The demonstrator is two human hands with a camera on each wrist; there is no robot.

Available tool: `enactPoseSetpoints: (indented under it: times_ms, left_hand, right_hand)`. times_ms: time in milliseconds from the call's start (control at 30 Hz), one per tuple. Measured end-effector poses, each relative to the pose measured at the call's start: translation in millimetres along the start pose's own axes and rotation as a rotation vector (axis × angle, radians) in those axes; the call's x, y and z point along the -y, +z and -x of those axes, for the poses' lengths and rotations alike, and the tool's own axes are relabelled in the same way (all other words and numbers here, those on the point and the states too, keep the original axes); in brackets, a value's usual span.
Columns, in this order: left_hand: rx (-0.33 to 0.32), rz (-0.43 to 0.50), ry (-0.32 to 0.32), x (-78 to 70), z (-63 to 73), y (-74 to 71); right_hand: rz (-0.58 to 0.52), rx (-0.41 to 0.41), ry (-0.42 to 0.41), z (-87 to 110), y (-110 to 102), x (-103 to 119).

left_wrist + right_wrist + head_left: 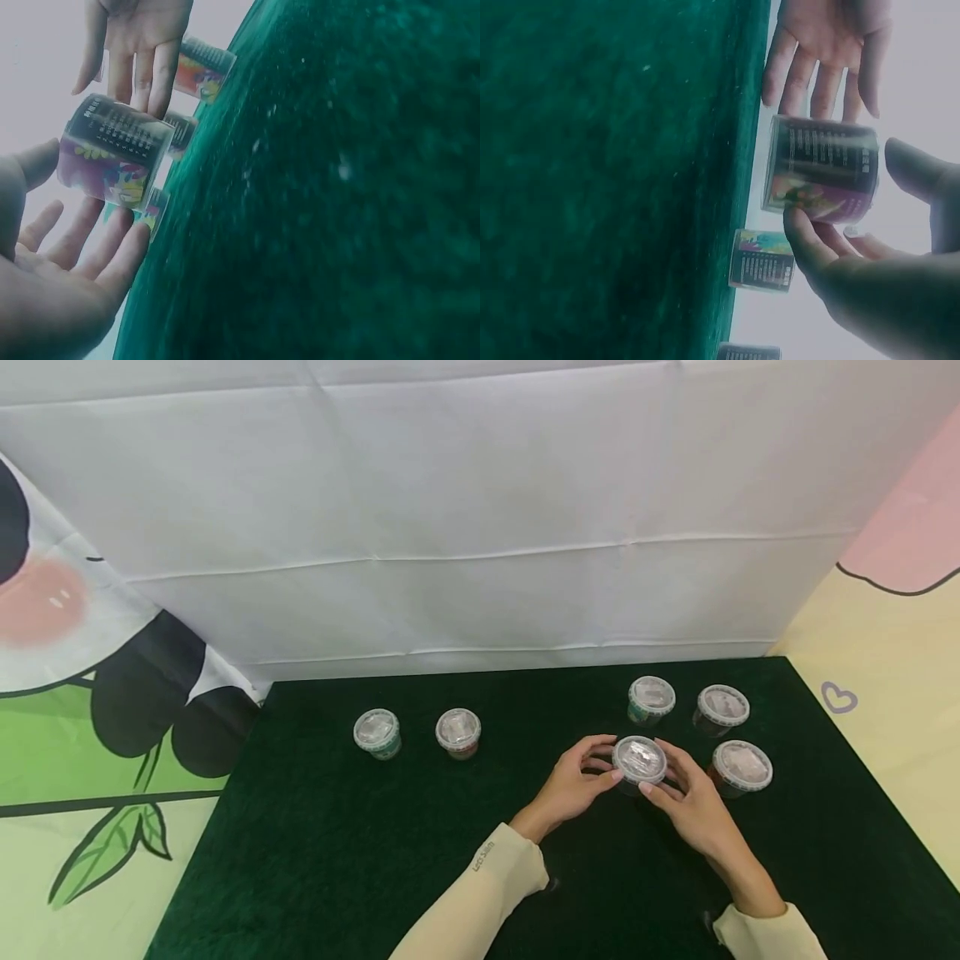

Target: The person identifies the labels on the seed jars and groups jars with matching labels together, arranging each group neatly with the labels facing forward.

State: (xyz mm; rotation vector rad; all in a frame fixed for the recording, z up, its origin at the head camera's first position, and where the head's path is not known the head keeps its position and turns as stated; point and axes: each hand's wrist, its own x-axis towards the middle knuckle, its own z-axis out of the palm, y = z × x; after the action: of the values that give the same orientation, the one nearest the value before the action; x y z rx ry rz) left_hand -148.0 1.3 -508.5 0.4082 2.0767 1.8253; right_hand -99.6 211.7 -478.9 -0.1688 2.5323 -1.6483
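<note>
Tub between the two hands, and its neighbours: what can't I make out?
Fine print on the held tub: too small and blurred, both wrist views.
Held tub's side: mostly hidden in the head view by its lid, left hand and right hand.
Lowest tub: cut off by the right wrist view's bottom edge.

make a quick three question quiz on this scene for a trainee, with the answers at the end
1. Counting the tub between the left hand and the right hand, how many lidded tubs show in the head view?
2. True or false: the far-left tub touches its nearest neighbour.
3. The cloth under the tubs is: A) white; B) dark green; C) pink.

Key:
1. Six: two toward the left, four toward the right.
2. False; cloth shows between them.
3. B
</note>
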Motion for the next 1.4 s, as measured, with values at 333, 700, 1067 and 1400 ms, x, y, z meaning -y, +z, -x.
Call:
enactPoseSetpoints:
  times_ms: [333, 700, 1067, 1400]
  left_hand:
    - [0.126, 0.023, 0.072, 3.5, 6.9, -25.4]
    - [0.012, 0.072, 0.008, -1.4, 19.9, -36.1]
    - [-0.069, 0.115, -0.002, -0.1, 31.3, -43.5]
    - [-0.140, 0.118, -0.019, -3.0, 43.0, -52.1]
  right_hand:
    - [-0.044, 0.140, -0.028, -5.3, 4.9, 5.6]
    - [-0.183, 0.129, 0.066, -10.6, 26.1, 19.9]
    - [-0.240, 0.076, 0.073, -17.8, 53.9, 26.7]
    - [-0.254, 0.120, 0.100, -23.1, 66.1, 33.6]
